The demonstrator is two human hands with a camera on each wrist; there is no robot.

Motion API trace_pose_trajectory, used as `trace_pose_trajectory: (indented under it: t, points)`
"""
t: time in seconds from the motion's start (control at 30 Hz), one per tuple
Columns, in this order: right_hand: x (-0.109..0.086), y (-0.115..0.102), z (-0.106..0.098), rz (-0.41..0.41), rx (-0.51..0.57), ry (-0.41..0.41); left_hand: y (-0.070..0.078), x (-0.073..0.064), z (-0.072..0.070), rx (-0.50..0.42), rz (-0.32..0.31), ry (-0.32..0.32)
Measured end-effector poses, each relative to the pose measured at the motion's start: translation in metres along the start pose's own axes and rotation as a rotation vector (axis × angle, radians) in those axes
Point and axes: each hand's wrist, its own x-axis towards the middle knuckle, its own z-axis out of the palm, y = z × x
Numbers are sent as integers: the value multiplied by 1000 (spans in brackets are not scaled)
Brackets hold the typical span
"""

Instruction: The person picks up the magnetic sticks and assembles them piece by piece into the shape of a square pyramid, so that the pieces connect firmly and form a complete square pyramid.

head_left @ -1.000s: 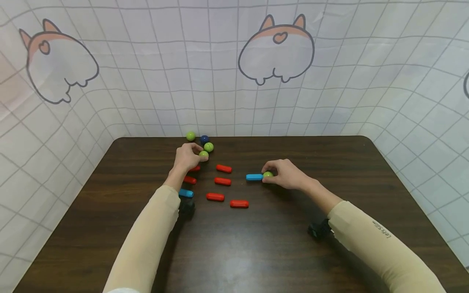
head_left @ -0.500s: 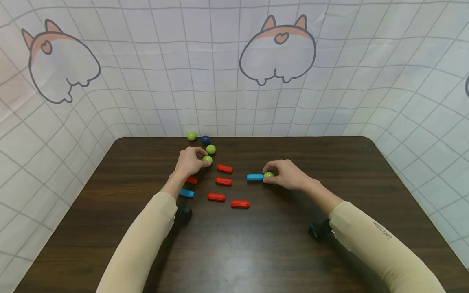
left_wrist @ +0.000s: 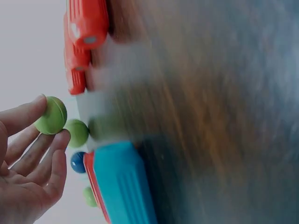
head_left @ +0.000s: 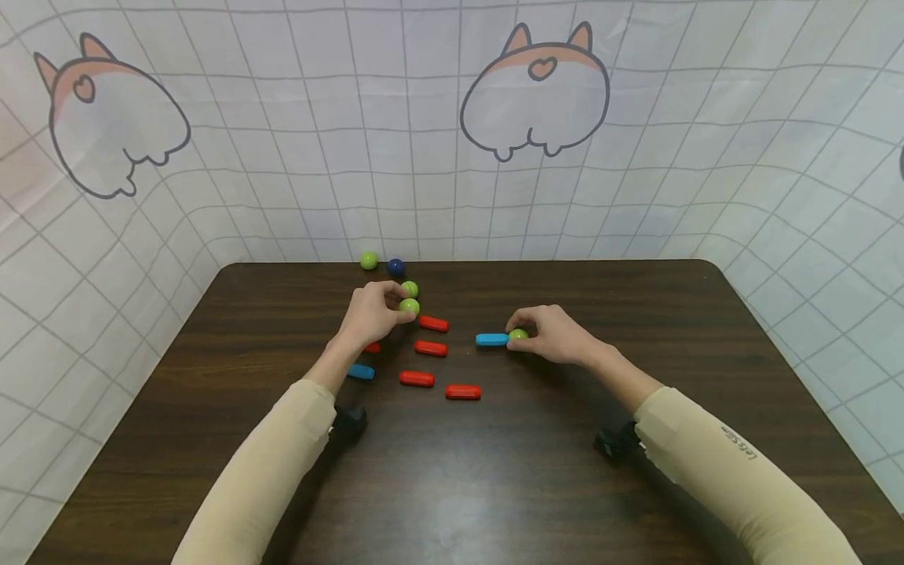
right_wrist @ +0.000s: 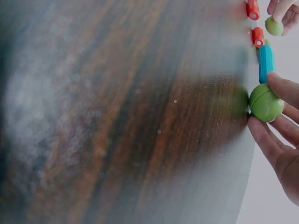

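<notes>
My left hand (head_left: 370,314) pinches a green ball (left_wrist: 52,115) between thumb and fingertips, held above the table. Just behind it in the head view lies another green ball (head_left: 410,289) with a groove round it. My right hand (head_left: 559,336) grips a second green ball (right_wrist: 266,103) between thumb and fingers, low at the tabletop. A light-blue rod (head_left: 492,340) lies end-on against that ball; whether the two are joined cannot be told. The right wrist view shows the same rod (right_wrist: 266,63) stretching away from the right thumb.
Red rods (head_left: 431,348) lie between the hands, several in all. A blue rod (head_left: 361,372) and a red one (head_left: 372,348) lie partly under the left forearm. A navy ball (head_left: 395,268) and a green ball (head_left: 369,260) sit near the table's back edge.
My left hand has moved right and slightly nearer with its green ball, toward the rod held near the right hand. The right hand, its ball and the blue rod have stayed in place.
</notes>
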Motion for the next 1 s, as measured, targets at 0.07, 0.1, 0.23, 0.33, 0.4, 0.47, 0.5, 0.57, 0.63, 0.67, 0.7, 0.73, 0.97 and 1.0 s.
trace_pose_trajectory:
  t: [0.07, 0.1, 0.23, 0.33, 0.4, 0.47, 0.5, 0.57, 0.63, 0.67, 0.7, 0.73, 0.97, 1.0]
  points:
    - [0, 0, 0, -2, -1, 0, 3, -2, 3, -7, 15, 0]
    - [0, 0, 0, -2, -1, 0, 5, -3, 4, -10, 21, -1]
    - [0, -1, 1, -3, 1, -3, 11, -7, 9, -23, 42, -12]
    - [0, -2, 0, -4, 5, -3, 16, -10, 13, -32, 60, -20]
    - [0, -2, 0, -4, 8, -3, 19, -12, 15, -37, 75, -27]
    - [-1, -2, -1, -1, 11, -4, 22, -13, 18, -52, 83, -36]
    - [-1, -2, -1, 1, 11, -4, 22, -13, 20, -59, 85, -41]
    - [-1, -2, -1, 3, 12, -4, 24, -15, 23, -64, 90, -54]
    - [-2, -1, -1, 4, 10, -2, 25, -16, 26, -68, 92, -64]
    - [-2, -1, -1, 3, 11, -1, 26, -16, 28, -66, 95, -68]
    - [-2, -1, -1, 2, 12, -1, 27, -17, 29, -65, 101, -74]
    - [-3, -1, -1, 1, 12, -1, 29, -17, 30, -61, 110, -80]
    - [-5, -1, -2, 2, 16, 17, 41, -21, 38, -17, 172, -120]
    - [-5, 0, -2, 4, 16, 20, 42, -21, 40, -9, 175, -127]
